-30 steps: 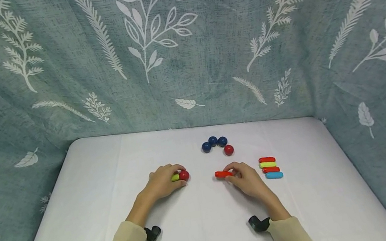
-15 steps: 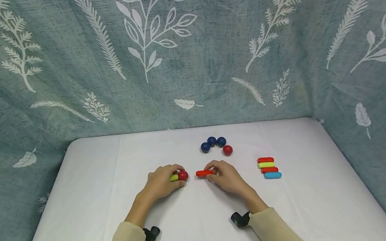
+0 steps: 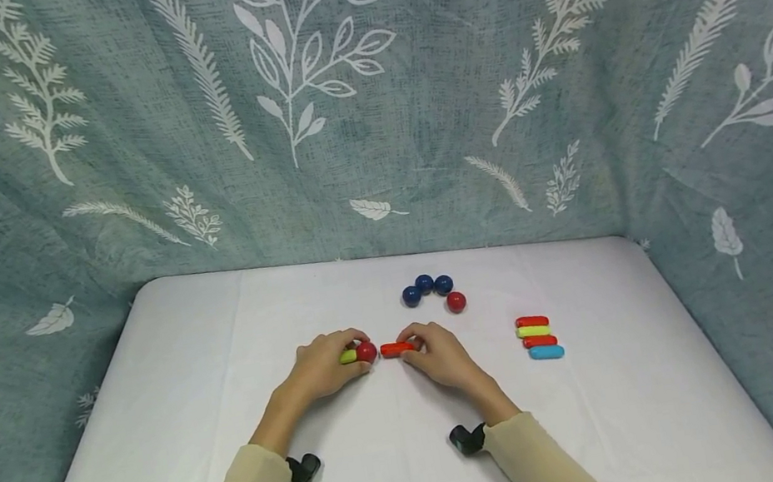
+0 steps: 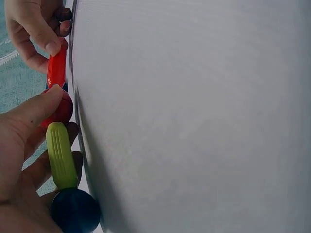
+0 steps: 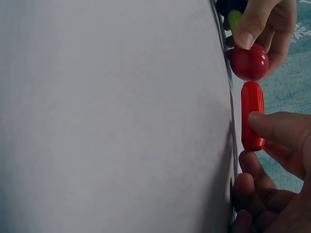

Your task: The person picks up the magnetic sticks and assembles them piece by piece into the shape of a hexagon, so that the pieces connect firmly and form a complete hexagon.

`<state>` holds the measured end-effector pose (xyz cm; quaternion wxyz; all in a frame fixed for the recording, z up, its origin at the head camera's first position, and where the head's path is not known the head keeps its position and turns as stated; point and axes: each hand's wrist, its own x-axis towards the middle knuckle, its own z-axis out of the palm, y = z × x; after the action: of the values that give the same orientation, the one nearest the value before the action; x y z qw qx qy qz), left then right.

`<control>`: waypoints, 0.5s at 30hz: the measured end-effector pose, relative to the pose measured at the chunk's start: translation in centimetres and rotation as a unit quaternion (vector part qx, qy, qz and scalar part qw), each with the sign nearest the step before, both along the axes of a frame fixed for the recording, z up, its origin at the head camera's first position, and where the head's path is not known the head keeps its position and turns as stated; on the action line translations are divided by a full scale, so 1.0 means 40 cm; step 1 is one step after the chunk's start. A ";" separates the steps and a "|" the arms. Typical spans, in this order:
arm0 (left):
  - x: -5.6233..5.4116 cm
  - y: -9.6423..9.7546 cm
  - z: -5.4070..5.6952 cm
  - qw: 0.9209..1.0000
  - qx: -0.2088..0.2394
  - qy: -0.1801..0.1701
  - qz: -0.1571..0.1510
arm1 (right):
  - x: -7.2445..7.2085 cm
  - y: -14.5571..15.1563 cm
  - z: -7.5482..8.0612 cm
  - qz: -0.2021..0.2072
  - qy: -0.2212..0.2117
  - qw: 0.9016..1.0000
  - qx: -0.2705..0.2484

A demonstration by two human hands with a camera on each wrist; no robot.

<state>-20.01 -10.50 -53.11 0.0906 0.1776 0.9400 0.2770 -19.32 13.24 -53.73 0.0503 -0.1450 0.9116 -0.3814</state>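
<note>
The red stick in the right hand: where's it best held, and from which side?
Probably by the end away from the red ball, coming from the person's right: the red stick is long and slim, points sideways, and its other end faces the ball.

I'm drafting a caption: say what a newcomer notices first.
In the head view's lower middle, probably the left hand holding a red ball in line with a lime stick, and the right hand pinching a red stick aimed at that ball. Beyond lie three blue balls and another red ball; at right, four coloured sticks.
</note>
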 end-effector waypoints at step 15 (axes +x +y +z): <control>0.001 -0.003 -0.001 1.000 0.004 0.010 -0.005 | -0.005 -0.011 0.002 -0.007 -0.013 1.000 0.006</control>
<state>-19.95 -10.60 -53.14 0.0820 0.1855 0.9388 0.2785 -19.52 12.80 -53.67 0.0607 -0.1336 0.9140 -0.3782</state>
